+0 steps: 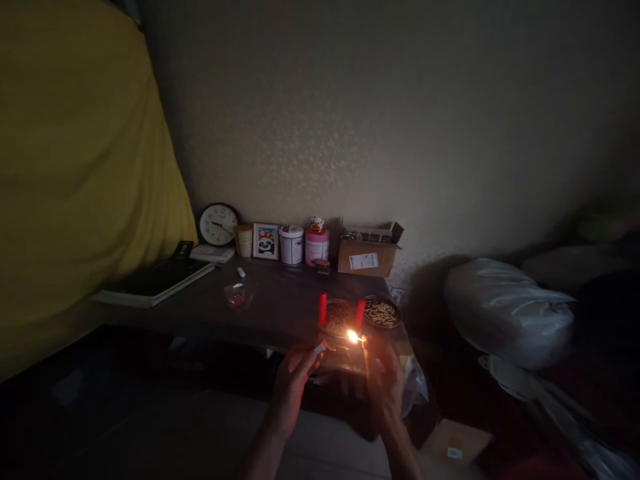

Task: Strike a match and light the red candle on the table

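My right hand pinches a burning match; its bright flame points left, just in front of the right red candle. In my left hand is a small pale box, seemingly a matchbox, held lower and to the left of the flame. A second red candle stands upright to the left. Between the candles lies a round dish, its contents dim. Whether the candles stand on it or beside it I cannot tell. Another round dish behind my right hand holds many small sticks.
Along the wall on the dark table stand a clock, a panda picture frame, two canisters and a cardboard box. A large black-covered book lies left, below a yellow cloth. A white bag is at right.
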A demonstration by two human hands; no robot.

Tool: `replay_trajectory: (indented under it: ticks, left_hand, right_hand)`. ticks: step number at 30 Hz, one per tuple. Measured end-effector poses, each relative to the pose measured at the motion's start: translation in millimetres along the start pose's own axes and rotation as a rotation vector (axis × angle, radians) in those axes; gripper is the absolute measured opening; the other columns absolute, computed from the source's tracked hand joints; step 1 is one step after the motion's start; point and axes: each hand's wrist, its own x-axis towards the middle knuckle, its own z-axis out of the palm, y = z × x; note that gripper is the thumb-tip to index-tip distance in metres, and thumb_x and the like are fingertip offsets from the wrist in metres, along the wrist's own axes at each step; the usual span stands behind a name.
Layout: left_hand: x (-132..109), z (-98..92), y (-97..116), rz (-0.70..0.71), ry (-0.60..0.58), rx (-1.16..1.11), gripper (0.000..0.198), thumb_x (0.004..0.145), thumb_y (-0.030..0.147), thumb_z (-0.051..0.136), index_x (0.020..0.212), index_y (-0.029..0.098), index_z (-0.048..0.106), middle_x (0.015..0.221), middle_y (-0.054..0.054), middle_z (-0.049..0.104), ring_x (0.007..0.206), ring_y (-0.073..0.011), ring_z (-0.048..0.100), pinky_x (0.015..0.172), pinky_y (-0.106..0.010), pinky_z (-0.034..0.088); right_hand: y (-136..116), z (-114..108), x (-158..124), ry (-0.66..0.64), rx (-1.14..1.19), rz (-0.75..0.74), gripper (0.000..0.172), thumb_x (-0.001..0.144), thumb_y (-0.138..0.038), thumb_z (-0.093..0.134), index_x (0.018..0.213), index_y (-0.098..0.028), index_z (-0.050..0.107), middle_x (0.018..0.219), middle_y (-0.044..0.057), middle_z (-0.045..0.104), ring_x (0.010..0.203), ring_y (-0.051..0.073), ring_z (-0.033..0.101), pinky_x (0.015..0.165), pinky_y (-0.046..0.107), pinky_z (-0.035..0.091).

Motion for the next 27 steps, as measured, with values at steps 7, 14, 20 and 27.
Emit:
replay_trajectory:
  ticks: [7, 14, 20, 27]
  left_hand:
    - [4, -6.4, 4, -0.007, 0.078, -0.048, 0.030, 0.069, 0.036, 0.068, 0.091, 0.017, 0.067, 0.101, -0.009, 0.068, 0.092, -0.0193, 0.060, 0.080, -0.030, 0.043]
    - [4, -10.5, 8, 0.007, 0.110, -0.064, 0.031, 0.069, 0.036, 0.067, 0.093, 0.016, 0.066, 0.103, -0.011, 0.067, 0.094, -0.0208, 0.059, 0.083, -0.033, 0.042]
    - [6, -11.7, 12, -0.004, 0.135, -0.061, 0.033, 0.068, 0.038, 0.068, 0.092, 0.017, 0.066, 0.106, -0.011, 0.067, 0.094, -0.0210, 0.059, 0.081, -0.032, 0.043]
    - [7, -12.9, 12, -0.019, 0.135, -0.090, 0.031, 0.066, 0.036, 0.069, 0.089, 0.017, 0.067, 0.104, -0.011, 0.067, 0.094, -0.0206, 0.060, 0.081, -0.031, 0.044]
  right_hand:
    - [-6, -6, 3, 0.095, 0.150, 0.136, 0.024, 0.078, -0.040, 0.056, 0.084, -0.018, 0.064, 0.081, 0.003, 0.064, 0.074, 0.019, 0.057, 0.064, 0.029, 0.044]
    - [-11, -8, 5, 0.135, 0.109, 0.148, 0.024, 0.076, -0.041, 0.057, 0.080, -0.019, 0.065, 0.075, 0.002, 0.063, 0.072, 0.019, 0.055, 0.064, 0.029, 0.043]
    - [-4, -4, 4, 0.089, 0.181, 0.172, 0.027, 0.075, -0.042, 0.057, 0.082, -0.017, 0.064, 0.073, 0.002, 0.062, 0.070, 0.019, 0.054, 0.062, 0.030, 0.043]
    - [-6, -4, 1, 0.018, 0.323, 0.207, 0.021, 0.077, -0.039, 0.058, 0.082, -0.019, 0.062, 0.076, 0.001, 0.062, 0.070, 0.017, 0.056, 0.060, 0.027, 0.044]
